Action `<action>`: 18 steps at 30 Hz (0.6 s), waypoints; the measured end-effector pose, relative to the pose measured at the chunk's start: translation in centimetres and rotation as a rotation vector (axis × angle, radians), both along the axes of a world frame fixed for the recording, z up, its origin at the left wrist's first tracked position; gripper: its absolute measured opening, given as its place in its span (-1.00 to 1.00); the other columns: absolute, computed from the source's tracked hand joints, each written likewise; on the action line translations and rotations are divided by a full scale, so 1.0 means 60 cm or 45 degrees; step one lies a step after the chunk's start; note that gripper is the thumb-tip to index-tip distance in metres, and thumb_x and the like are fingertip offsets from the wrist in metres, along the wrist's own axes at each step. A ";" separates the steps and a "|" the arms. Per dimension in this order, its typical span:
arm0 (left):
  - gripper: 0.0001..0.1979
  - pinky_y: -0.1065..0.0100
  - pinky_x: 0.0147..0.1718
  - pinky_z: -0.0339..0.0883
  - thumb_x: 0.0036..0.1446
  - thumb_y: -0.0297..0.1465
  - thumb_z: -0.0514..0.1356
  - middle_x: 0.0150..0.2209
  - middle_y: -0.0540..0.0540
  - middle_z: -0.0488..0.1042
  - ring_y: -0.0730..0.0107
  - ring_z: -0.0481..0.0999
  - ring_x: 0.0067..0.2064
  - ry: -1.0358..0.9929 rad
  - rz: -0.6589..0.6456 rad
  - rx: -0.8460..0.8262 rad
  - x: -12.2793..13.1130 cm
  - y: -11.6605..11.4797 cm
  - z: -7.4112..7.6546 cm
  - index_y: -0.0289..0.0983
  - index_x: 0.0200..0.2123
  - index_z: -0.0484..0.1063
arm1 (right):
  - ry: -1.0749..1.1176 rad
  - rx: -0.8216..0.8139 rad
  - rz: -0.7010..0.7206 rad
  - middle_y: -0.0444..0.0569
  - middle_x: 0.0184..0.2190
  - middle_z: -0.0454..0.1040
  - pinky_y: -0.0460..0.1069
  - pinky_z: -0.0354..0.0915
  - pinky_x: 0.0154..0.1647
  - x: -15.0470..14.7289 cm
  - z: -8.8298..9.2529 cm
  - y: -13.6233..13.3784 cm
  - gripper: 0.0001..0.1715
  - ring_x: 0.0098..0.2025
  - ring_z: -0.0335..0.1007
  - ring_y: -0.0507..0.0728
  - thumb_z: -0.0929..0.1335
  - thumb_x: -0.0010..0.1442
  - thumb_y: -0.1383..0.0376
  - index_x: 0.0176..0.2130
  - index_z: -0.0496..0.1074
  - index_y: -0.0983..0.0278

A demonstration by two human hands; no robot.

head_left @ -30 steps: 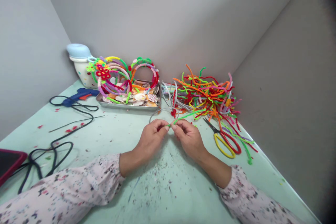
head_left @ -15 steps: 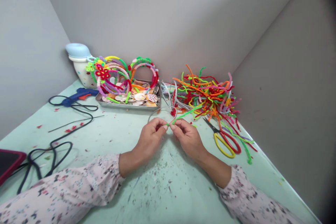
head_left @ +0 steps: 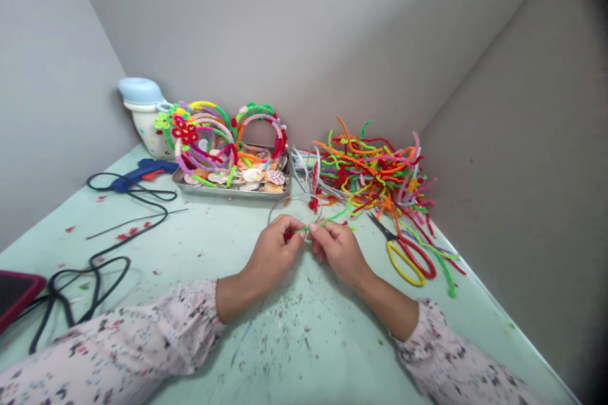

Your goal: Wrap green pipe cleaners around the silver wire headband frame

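My left hand (head_left: 274, 252) pinches a thin grey headband (head_left: 285, 199), whose loop stands up behind the fingers. At its fingertips a bit of green fuzz lies on the band. Close beside it, my right hand (head_left: 341, 254) is closed on a green pipe cleaner (head_left: 336, 215), and the free end runs up and to the right. The fingertips of both hands nearly touch, hiding the spot where pipe cleaner and band meet. To the right of my right hand lie scissors (head_left: 412, 259) with one red and one yellow handle loop, blades pointing up-left.
A metal tray (head_left: 228, 193) of shells carries several fuzzy headbands (head_left: 209, 133). Right of it is a heap of colourful pipe cleaners (head_left: 380, 164). A blue glue gun (head_left: 137, 176), its black cord (head_left: 97, 266), a white cup (head_left: 151, 130) and a red-edged device (head_left: 21, 297) are at left.
The green pipe cleaner's free end has dropped, and less of it shows beyond my right hand. My right fingers have shifted slightly at the band; my left hand has hardly moved.
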State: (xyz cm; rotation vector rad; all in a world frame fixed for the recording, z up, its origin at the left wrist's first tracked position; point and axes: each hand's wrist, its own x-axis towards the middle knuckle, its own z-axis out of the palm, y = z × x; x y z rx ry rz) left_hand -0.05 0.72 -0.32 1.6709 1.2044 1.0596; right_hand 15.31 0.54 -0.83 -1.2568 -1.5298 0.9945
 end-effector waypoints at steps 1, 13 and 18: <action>-0.87 0.42 -0.44 0.20 0.13 -0.36 0.11 -0.42 -0.01 0.42 0.43 0.34 -0.42 -0.004 0.001 0.001 0.000 0.000 0.000 -0.28 -0.33 0.42 | 0.016 0.002 0.012 -0.20 -0.72 0.26 -0.11 0.14 -0.59 0.000 0.000 0.000 -0.55 -0.66 0.19 -0.02 0.29 0.21 0.10 -0.60 0.31 0.28; -0.91 0.43 -0.48 0.20 0.12 -0.38 0.10 -0.52 0.05 0.36 0.44 0.34 -0.45 -0.150 -0.004 -0.086 0.001 -0.005 0.011 -0.25 -0.35 0.38 | 0.115 -0.008 0.068 -0.17 -0.64 0.30 -0.10 0.15 -0.58 -0.003 0.002 0.005 -0.69 -0.62 0.21 -0.02 0.30 0.13 0.28 -0.61 0.34 0.29; -0.92 0.42 -0.50 0.21 0.10 -0.38 0.11 -0.55 0.04 0.35 0.41 0.36 -0.44 -0.223 0.009 -0.118 0.002 -0.006 0.014 -0.25 -0.38 0.37 | 0.119 -0.030 0.085 -0.18 -0.64 0.30 -0.10 0.15 -0.57 -0.004 0.004 0.004 -0.67 -0.61 0.21 -0.02 0.29 0.14 0.28 -0.61 0.33 0.29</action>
